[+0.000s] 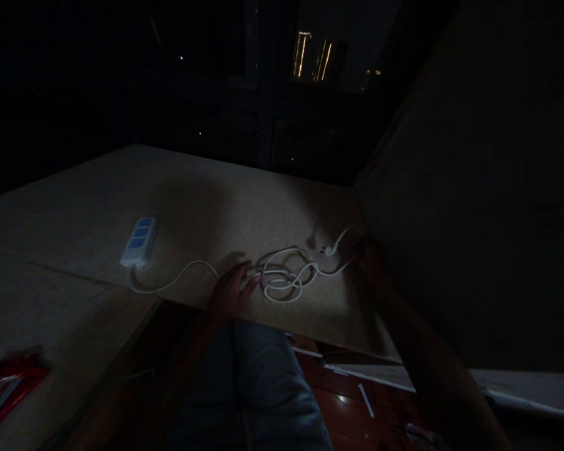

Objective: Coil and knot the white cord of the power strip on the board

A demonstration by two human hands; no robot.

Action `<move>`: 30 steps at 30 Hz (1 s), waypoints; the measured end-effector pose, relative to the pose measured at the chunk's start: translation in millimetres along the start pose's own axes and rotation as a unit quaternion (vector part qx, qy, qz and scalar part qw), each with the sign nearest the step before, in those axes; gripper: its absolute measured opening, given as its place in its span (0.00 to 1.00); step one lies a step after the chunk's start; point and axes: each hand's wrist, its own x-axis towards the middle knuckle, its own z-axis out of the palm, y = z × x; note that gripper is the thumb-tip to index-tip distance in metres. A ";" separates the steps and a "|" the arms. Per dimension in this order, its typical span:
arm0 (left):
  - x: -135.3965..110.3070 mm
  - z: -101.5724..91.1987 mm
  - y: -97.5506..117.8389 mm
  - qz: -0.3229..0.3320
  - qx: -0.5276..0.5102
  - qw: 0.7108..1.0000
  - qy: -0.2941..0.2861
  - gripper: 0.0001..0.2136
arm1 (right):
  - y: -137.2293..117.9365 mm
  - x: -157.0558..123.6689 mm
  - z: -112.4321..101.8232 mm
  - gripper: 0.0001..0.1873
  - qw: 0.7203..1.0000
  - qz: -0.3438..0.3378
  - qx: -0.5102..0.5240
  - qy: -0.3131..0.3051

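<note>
A white power strip (pixel 140 243) with blue socket faces lies on the pale surface at the left. Its white cord (pixel 282 299) runs rightward under my left hand (pixel 229 291) and forms loose, overlapping loops in the middle. That hand rests over the cord beside the loops, thumb and fingers apart. At the right, near the wall, my right hand (pixel 369 255) is closed around the cord a short way from its end. The plug (pixel 328 250) hangs from that bent length, its pins pointing left. Dim light hides most of the right fingers.
A dark wall (pixel 470 207) rises close on the right, and a dark window (pixel 272 75) stands behind the surface. Below the front edge are my legs (pixel 272 382) and a reddish floor (pixel 343 410). A shiny red package (pixel 16 376) lies at the lower left.
</note>
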 end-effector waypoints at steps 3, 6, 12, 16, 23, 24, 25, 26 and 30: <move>3.7 -1.2 -17.7 0.027 0.073 0.997 0.001 0.21 | -11.2 18.5 1.9 0.13 0.999 0.007 -0.035 0.024; 6.6 0.4 -31.6 0.049 0.136 0.989 0.006 0.17 | -18.9 33.7 7.1 0.12 0.997 0.003 -0.073 0.041; 8.9 -2.9 -36.4 0.070 0.193 0.979 0.003 0.14 | -15.2 37.0 11.7 0.13 0.982 -0.021 -0.184 0.030; 11.9 -4.6 -28.9 0.091 0.138 0.986 0.036 0.18 | -10.7 20.0 10.3 0.07 0.966 -0.059 -0.250 0.016; 60.8 2.1 28.7 0.158 0.054 0.986 0.021 0.20 | -13.6 -55.2 38.5 0.26 0.885 -0.252 -0.378 -0.100; 72.8 7.0 38.8 0.178 0.059 0.982 0.004 0.21 | -13.3 -66.4 46.6 0.25 0.868 -0.271 -0.387 -0.150; 85.2 13.3 47.8 0.200 0.068 0.977 -0.015 0.21 | -12.6 -76.2 54.6 0.24 0.852 -0.284 -0.392 -0.199; 97.1 20.7 55.5 0.220 0.079 0.972 -0.036 0.21 | -11.5 -84.1 61.9 0.21 0.837 -0.296 -0.396 -0.235; 133.0 51.4 70.4 0.285 0.121 0.941 -0.139 0.19 | -4.9 -98.7 78.1 0.15 0.813 -0.319 -0.417 -0.251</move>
